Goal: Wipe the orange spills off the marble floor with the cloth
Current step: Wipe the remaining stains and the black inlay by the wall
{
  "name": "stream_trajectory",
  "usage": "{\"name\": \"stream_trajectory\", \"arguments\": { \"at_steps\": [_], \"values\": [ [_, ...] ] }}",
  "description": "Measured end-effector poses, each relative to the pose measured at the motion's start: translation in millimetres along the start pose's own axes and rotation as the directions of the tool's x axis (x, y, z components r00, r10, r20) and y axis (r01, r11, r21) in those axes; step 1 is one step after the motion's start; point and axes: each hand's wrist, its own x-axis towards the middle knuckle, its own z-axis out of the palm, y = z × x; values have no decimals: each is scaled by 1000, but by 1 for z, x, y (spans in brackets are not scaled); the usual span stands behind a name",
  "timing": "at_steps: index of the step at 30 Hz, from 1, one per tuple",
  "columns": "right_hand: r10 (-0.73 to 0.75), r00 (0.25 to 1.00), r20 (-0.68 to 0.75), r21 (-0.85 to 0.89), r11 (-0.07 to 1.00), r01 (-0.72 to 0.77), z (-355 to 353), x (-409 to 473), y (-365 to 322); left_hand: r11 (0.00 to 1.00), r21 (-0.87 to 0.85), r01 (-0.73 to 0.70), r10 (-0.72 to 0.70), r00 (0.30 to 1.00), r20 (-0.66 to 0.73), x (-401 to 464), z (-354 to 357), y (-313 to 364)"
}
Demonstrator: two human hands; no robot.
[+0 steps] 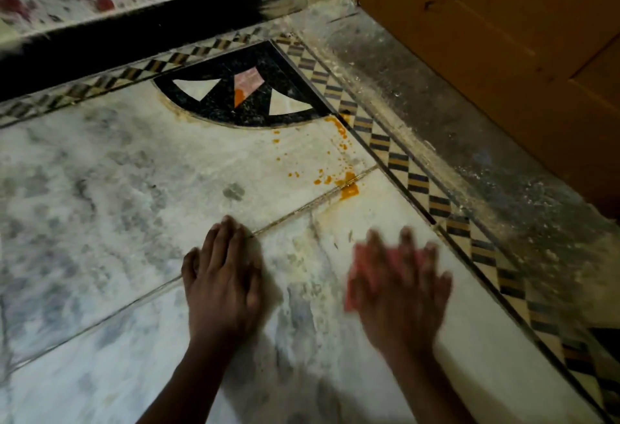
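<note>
Pale marble floor point(110, 168) across nearly the whole view, edged by a checked border strip point(416, 185) and a dark fan-shaped inlay point(245, 94), with a wooden door point(503, 37) at upper right. Left hand point(223, 276) flat on the stone, fingers spread, holding nothing, seemingly a brace. Right hand point(401, 286) blurred, palm down, fingers splayed over a pink cloth point(360, 272), pressing it to the floor rather than pinching it; exact grip lost in the blur. Cloth just beside the border, well short of the mess. Orange spills point(349, 188) ahead of the right hand: 1 thick blob on the tile joint, a trail of drops toward the inlay corner, 1 streak on the pink wedge of the inlay. Likely risks: smearing the blob along the joint and packing it into the groove, spreading colour over clean stone with an unfolded cloth, missing the small scattered drops, or the bracing palm sliding on a damp patch. No brand, label or readable writing anywhere.
</note>
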Motion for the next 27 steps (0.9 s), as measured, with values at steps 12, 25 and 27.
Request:
{"name": "stream_trajectory", "arguments": {
  "at_steps": [12, 25, 27],
  "values": [
    [-224, 974, 3, 0, 974, 224, -4, -32, -17, 999, -35, 7, -7, 1000, 8, 1, -1, 0],
    [-310, 951, -8, 64, 949, 310, -2, 1, -53, 1000, 15, -4, 3, 1000, 28, 5, -2, 2],
    [-132, 991, -13, 14, 991, 132, 2, 35, -43, 1000, 27, -9, 8, 1000, 16, 6, 1, 1]
  ]
}}
